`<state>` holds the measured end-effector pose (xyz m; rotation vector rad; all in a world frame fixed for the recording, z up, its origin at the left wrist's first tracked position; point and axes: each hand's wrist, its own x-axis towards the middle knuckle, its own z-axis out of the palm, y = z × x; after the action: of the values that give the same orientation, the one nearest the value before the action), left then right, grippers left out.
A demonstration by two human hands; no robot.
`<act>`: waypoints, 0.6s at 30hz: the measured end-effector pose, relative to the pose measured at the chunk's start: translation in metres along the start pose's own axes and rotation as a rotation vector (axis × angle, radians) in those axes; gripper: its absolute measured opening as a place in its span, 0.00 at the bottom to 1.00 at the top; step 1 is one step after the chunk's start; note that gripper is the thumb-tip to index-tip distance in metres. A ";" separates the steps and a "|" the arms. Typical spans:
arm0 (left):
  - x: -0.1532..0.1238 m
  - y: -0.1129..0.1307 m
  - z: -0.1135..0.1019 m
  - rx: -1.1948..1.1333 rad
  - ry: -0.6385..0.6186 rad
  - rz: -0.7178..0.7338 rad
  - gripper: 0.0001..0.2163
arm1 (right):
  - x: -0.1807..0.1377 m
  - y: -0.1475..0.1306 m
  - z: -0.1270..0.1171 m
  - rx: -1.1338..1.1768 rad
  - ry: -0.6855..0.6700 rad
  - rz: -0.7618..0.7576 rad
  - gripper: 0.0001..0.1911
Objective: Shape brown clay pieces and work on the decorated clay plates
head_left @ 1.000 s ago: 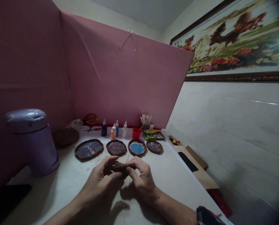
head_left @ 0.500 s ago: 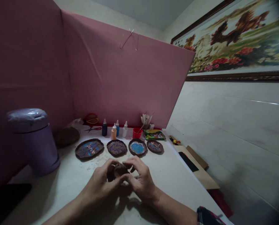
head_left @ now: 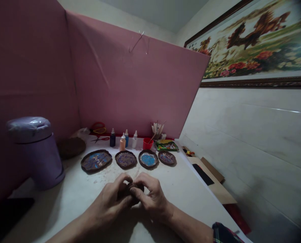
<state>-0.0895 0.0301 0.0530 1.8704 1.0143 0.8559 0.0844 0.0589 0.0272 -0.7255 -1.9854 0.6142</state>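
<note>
A small lump of dark brown clay [head_left: 132, 186] is held between both hands above the white tabletop, partly covered by the fingers. My left hand [head_left: 112, 197] curls round its left side. From the right, my right hand [head_left: 153, 194] pinches the clay with thumb and forefinger. Just beyond the hands lie flat brown clay dishes in a row: a large one with blue streaks [head_left: 96, 161], one with purple marks [head_left: 126, 160], one filled with blue [head_left: 148, 159] and a small one [head_left: 167, 158].
Paint bottles [head_left: 122, 142], a red cup [head_left: 147, 144] holding a brush and a green packet [head_left: 167, 145] stand along the back. Red-handled scissors [head_left: 100, 139] lie behind the large dish. At left are a purple lidded bin [head_left: 40, 158] and a brown clay mass [head_left: 72, 147].
Both hands have shifted slightly in their grip on the clay. The right thumb and forefinger have closed in on it, and less of the lump shows between the hands.
</note>
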 end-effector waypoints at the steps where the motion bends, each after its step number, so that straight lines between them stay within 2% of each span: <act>1: 0.000 -0.001 0.000 -0.005 0.008 0.007 0.09 | 0.000 0.000 0.000 0.001 0.001 0.001 0.05; 5: 0.002 -0.010 0.001 0.038 0.077 0.042 0.10 | 0.000 0.001 0.000 0.000 0.029 0.012 0.04; 9: 0.004 -0.016 0.001 0.050 0.181 0.001 0.18 | 0.000 0.006 0.001 0.027 0.124 0.067 0.05; 13: 0.005 -0.013 0.000 0.034 0.169 -0.010 0.10 | 0.000 0.008 0.002 0.094 0.178 0.128 0.07; 15: 0.005 -0.013 -0.001 0.062 0.174 0.006 0.06 | 0.000 0.007 0.002 0.090 0.161 0.120 0.07; 18: 0.005 -0.014 -0.002 0.098 0.210 0.025 0.06 | 0.000 0.005 0.001 0.055 0.128 0.114 0.05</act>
<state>-0.0935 0.0397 0.0421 1.9069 1.1821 1.0512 0.0846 0.0621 0.0230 -0.8283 -1.8126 0.6705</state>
